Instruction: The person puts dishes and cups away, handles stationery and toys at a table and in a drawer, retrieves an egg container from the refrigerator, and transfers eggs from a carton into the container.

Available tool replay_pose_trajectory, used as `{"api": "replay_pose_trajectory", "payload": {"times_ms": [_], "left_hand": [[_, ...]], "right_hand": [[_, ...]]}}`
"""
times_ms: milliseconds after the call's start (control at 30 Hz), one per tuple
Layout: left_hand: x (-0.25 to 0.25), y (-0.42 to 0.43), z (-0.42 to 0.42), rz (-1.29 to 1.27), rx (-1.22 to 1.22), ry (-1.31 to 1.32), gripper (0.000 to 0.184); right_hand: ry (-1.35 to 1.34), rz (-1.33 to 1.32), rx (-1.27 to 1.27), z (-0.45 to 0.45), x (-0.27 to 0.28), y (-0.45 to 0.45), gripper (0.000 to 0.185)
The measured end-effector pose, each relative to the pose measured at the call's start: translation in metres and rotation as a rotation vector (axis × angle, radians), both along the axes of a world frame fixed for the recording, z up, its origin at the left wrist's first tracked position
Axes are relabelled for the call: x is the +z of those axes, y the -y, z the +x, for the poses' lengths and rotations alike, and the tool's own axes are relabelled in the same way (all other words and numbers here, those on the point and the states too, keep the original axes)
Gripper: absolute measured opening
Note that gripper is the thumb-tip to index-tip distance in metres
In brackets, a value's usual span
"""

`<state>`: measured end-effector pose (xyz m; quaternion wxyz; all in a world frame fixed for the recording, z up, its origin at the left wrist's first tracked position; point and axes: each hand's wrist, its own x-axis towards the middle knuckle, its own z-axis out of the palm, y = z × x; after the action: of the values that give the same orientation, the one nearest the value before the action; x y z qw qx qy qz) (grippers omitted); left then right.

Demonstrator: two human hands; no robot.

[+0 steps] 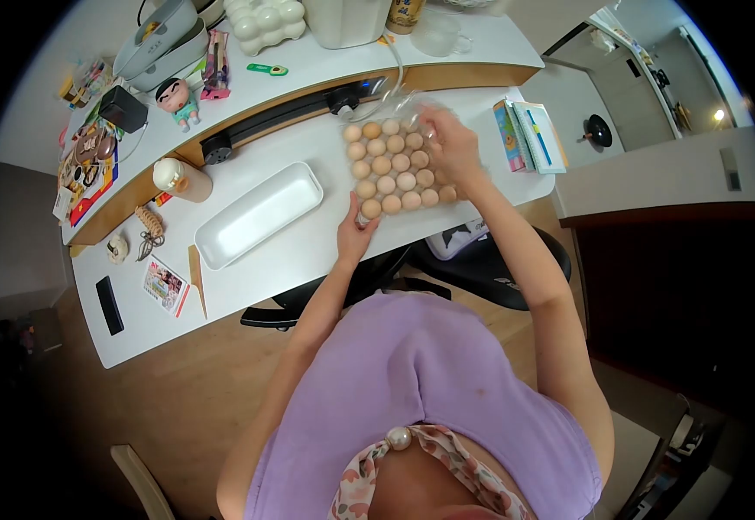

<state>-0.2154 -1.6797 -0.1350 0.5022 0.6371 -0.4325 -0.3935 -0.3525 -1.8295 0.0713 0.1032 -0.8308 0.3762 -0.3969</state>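
Note:
A clear plastic carton with several brown eggs (406, 180) lies on the white desk (308, 251). My left hand (356, 232) is closed on the carton's near left corner. Over the carton's far right part is my right hand (453, 143), its fingers bent together around clear plastic that looks like the lid or wrap. To the left of the eggs stands a long white tray (259, 215) with nothing in it.
Left of the tray are a bottle (182, 179), a picture card (166, 284) and a black phone-like slab (110, 305). Books (529, 137) lie at the right. A raised shelf (325, 65) runs behind, holding a white egg holder (265, 22). A black chair (516, 277) stands below the desk edge.

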Motion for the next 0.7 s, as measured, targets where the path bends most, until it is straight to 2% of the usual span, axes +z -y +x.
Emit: {"api": "replay_pose_trajectory", "payload": {"times_ms": [267,533,633,700], "left_hand": [[0.0,0.001,-0.001,-0.014,0.007,-0.006,0.085],[0.007,0.0,0.001,0.023,-0.019,-0.01,0.086],[0.006,-0.001,0.003,0.046,-0.038,-0.05,0.088],[0.0,0.001,0.005,0.024,-0.043,-0.075,0.089]], "right_hand": [[0.264,-0.009,-0.156,-0.064,0.027,0.038,0.01],[0.825,0.187,-0.299,-0.155,0.004,0.062,0.016],[0.873,0.219,-0.317,-0.194,-0.022,0.086,0.018],[0.701,0.254,-0.328,-0.209,-0.033,0.098,0.025]]}}
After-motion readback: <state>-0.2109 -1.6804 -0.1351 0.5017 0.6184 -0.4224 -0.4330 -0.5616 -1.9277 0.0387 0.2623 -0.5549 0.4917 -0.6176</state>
